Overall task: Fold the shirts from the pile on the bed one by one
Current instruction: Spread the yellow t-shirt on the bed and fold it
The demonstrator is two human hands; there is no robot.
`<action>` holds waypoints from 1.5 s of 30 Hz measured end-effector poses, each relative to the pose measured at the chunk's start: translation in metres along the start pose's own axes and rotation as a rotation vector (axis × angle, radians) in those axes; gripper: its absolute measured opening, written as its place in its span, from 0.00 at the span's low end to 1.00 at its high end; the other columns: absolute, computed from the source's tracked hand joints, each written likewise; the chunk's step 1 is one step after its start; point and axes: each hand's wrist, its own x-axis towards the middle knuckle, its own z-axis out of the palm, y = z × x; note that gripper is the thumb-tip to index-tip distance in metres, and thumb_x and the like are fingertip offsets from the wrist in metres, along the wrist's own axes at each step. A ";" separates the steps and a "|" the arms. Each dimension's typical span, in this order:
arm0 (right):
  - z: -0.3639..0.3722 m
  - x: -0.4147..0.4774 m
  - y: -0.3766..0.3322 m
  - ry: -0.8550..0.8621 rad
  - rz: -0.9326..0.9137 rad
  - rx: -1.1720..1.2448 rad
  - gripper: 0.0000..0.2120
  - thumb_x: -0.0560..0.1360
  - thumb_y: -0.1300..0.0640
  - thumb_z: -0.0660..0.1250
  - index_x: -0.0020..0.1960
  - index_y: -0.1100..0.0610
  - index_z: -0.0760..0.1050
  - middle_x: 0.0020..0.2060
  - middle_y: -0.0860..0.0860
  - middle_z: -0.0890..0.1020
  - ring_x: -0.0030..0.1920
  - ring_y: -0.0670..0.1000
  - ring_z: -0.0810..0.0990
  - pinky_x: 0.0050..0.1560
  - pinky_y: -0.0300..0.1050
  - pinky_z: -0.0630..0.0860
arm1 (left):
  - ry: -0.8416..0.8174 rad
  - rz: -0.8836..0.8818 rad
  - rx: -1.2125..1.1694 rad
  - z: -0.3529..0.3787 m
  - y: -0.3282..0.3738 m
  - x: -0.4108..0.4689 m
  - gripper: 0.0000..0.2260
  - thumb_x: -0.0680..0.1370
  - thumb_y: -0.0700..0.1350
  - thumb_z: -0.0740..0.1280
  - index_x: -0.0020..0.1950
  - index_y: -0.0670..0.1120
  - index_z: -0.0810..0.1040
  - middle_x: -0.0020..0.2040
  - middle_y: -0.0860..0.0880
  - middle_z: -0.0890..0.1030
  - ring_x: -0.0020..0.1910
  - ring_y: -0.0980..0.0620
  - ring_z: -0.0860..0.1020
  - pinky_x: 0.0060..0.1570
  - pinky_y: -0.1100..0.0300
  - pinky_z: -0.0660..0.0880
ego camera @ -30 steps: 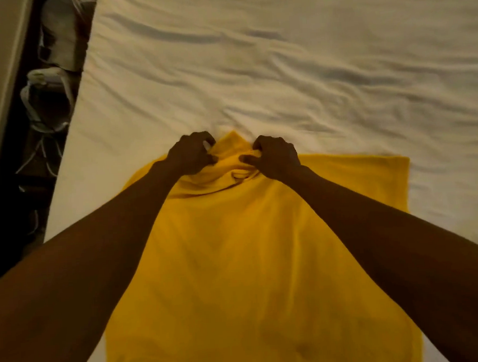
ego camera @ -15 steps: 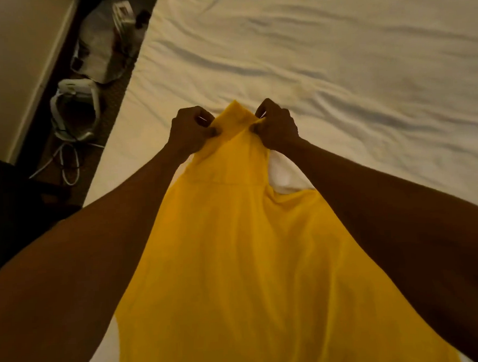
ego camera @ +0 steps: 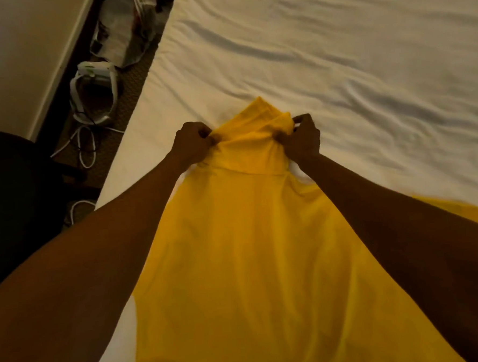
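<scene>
1. Shirt (ego camera: 252, 236) in two grips: the left hand (ego camera: 192, 144) and right hand (ego camera: 304, 140) each pinch a bunch of yellow cloth at the garment's far end, with the fingers curled tight and the thumbs pressed into the fabric.
2. Between the grips the cloth rises in a crumpled peak, with a seam running across just below it. Whether this end is the collar or the hem cannot be told.
3. From the hands the shirt stretches back toward the person between the forearms. Its near part spreads over the edge of the bed (ego camera: 337, 63), and one corner lies flat on the sheet beyond the right forearm.
4. The white sheet past the hands is wrinkled, and no pile of shirts is in view.
5. The step in hand looks like straightening a single shirt before its first fold. No finished fold shows, so work on this garment appears to be at an early stage.
6. The next move probably calls for both hands to draw the pinched end apart and lower it evenly, so the cloth lands flat with no crease trapped under the peak. An uneven pull would likely skew the shirt on the bed.
7. On the floor left of the bed sit a white appliance (ego camera: 95, 91) with a trailing cord and a crumpled bag (ego camera: 128, 33).
</scene>
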 end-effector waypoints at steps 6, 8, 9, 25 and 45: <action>0.014 -0.007 -0.022 0.131 -0.200 0.041 0.28 0.74 0.58 0.70 0.71 0.57 0.64 0.63 0.57 0.73 0.61 0.58 0.74 0.60 0.54 0.74 | 0.061 -0.136 -0.160 -0.019 -0.015 -0.012 0.16 0.79 0.56 0.68 0.53 0.43 0.80 0.47 0.45 0.83 0.45 0.46 0.82 0.52 0.52 0.78; 0.020 -0.018 -0.024 0.220 -0.339 -0.122 0.29 0.73 0.61 0.69 0.71 0.57 0.64 0.67 0.57 0.68 0.64 0.58 0.71 0.58 0.53 0.72 | 0.023 -0.169 -0.139 -0.022 -0.027 -0.025 0.18 0.80 0.58 0.66 0.48 0.43 0.82 0.42 0.46 0.84 0.44 0.46 0.82 0.53 0.51 0.77; 0.024 -0.024 -0.024 0.235 -0.438 -0.163 0.27 0.72 0.63 0.67 0.70 0.57 0.66 0.67 0.57 0.69 0.63 0.58 0.71 0.56 0.53 0.71 | -0.008 -0.170 -0.114 -0.024 -0.033 -0.032 0.18 0.80 0.58 0.66 0.47 0.43 0.83 0.40 0.46 0.84 0.42 0.47 0.82 0.53 0.53 0.76; 0.103 -0.080 -0.067 -0.101 -0.961 -0.975 0.14 0.80 0.61 0.58 0.64 0.59 0.72 0.61 0.60 0.73 0.61 0.62 0.70 0.57 0.56 0.67 | -0.008 -0.199 -0.121 -0.029 -0.092 -0.089 0.08 0.78 0.46 0.71 0.46 0.42 0.78 0.41 0.46 0.78 0.47 0.41 0.77 0.44 0.55 0.69; -0.010 0.031 0.000 -0.107 -0.404 -0.424 0.12 0.76 0.50 0.69 0.56 0.55 0.77 0.53 0.54 0.79 0.53 0.56 0.77 0.53 0.53 0.73 | -0.051 0.335 0.447 0.040 0.061 0.060 0.16 0.83 0.46 0.62 0.70 0.55 0.74 0.68 0.42 0.68 0.64 0.40 0.70 0.58 0.47 0.73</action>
